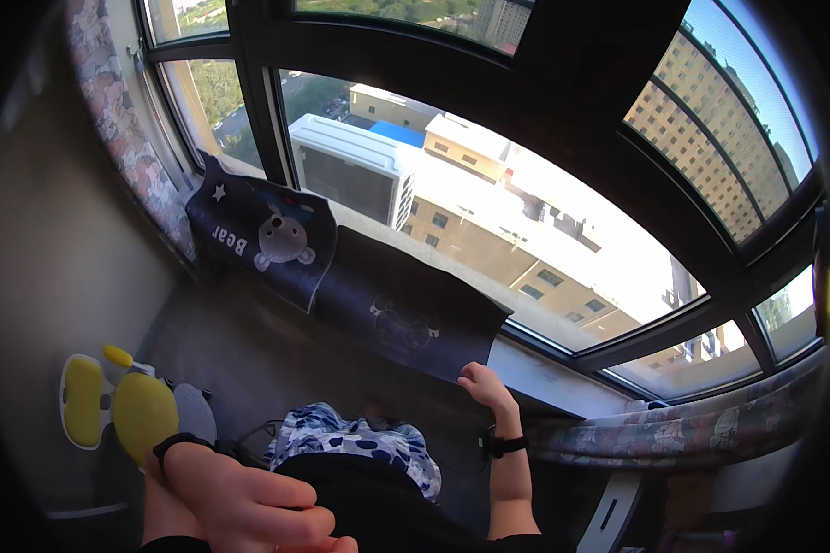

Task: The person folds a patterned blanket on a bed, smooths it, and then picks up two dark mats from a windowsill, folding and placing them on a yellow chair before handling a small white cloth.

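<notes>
Two dark mats lie over the window sill and hang down its near side. A pale bear face, a star and white lettering mark the left mat (281,235). The right mat (406,309) has a faint face with round glasses. At that mat's lower right corner is my right hand (489,385), fingers curled and closed on the edge. My left hand (258,507), large in the lower left, is held close in front of me, away from the mats. Its fingers are bent and together; the palm side is hidden, so anything inside cannot be seen.
Dark-framed windows (599,55) rise behind the sill (553,373), with buildings outside. Patterned curtains hang at the left (124,120) and right (673,438). A yellow and grey chair (146,415) stands at the lower left. A white panel (609,511) is at the lower right.
</notes>
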The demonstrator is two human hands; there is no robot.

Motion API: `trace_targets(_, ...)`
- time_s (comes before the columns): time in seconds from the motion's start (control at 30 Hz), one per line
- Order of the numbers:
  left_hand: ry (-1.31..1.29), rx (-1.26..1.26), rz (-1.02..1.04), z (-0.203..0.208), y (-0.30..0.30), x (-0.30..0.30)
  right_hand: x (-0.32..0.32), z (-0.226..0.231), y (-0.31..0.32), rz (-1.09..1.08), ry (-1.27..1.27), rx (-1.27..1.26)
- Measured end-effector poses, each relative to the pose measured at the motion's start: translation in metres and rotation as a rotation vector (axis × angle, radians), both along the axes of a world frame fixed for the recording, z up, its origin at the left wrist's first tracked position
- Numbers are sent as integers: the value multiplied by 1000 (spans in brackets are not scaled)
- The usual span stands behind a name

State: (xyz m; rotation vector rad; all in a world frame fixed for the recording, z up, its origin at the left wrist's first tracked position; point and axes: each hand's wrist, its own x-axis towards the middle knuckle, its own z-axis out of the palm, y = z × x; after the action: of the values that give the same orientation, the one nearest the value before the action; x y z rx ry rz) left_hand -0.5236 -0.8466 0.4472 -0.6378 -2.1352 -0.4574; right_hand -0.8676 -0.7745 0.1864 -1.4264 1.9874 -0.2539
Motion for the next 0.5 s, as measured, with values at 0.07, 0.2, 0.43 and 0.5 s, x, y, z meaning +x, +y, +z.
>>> trace_targets(0.07, -290, -34, 269, -16, -7, -1, -39, -16, -15, -6, 156, -14)
trace_targets(0.2, -722, 43, 858, -27, -18, -16, -84, -48, -65, -254, 321, -22)
trace_targets(0.43, -1015, 469, 1432, -65, -25, 19, -125, -67, -123, -326, 304, 162)
trace_targets(0.5, -1030, 516, 1471, -72, -22, 26, -131, -69, -125, -326, 228, 191)
